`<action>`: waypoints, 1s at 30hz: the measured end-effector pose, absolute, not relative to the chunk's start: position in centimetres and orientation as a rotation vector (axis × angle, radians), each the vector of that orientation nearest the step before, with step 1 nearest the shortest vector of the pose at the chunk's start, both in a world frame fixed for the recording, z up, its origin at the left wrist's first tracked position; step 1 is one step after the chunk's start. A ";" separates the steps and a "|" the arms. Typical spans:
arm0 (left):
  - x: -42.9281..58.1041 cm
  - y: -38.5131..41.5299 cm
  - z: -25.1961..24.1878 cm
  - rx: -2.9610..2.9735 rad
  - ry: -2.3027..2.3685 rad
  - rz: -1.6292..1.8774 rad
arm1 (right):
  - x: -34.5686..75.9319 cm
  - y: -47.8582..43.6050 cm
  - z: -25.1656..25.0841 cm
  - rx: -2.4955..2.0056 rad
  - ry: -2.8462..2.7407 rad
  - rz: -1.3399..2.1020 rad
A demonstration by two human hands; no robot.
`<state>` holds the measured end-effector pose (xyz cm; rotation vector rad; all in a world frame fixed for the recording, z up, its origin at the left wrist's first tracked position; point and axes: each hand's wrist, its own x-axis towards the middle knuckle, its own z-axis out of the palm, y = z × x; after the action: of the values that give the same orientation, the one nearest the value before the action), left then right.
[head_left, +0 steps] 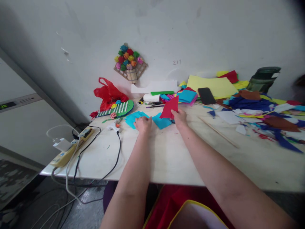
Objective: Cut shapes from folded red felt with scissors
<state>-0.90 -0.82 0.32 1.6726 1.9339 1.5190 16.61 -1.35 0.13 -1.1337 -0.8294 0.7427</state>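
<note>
My left hand (143, 124) rests with curled fingers on a fan of light-blue paper pieces (130, 119) lying on the table; its fingertips are partly hidden. Between the thumb and fingers of my right hand (179, 118) is a red piece of paper (169, 107), held up at a tilt. Just below the red paper lies another light-blue piece of paper (162, 122), between both hands. Under my right hand a small dark-blue thing peeks out, too covered to name.
Left of my hands are a white glue gun (114, 127) with a black cord and a yellow power strip (71, 149). A wooden stick (218, 132), a phone (206, 96) and paper scraps (238, 116) lie to the right. Behind stands a red plastic bag (108, 93).
</note>
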 end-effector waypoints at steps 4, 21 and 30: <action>1.0 -1.5 0.2 1.755 1.817 1.390 | 16.7 -1.6 0.6 -1.122 -0.754 0.737; 3.3 -2.9 0.6 2.345 1.898 0.578 | 17.7 -0.1 -0.5 -0.999 -0.627 0.713; 2.4 -2.1 0.4 2.224 1.824 0.644 | 17.6 -0.4 0.0 -0.976 -0.557 0.790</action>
<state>2.38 -2.10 0.42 2.2236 1.8244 0.6436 17.59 -0.38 0.01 -0.9762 -0.5568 0.7904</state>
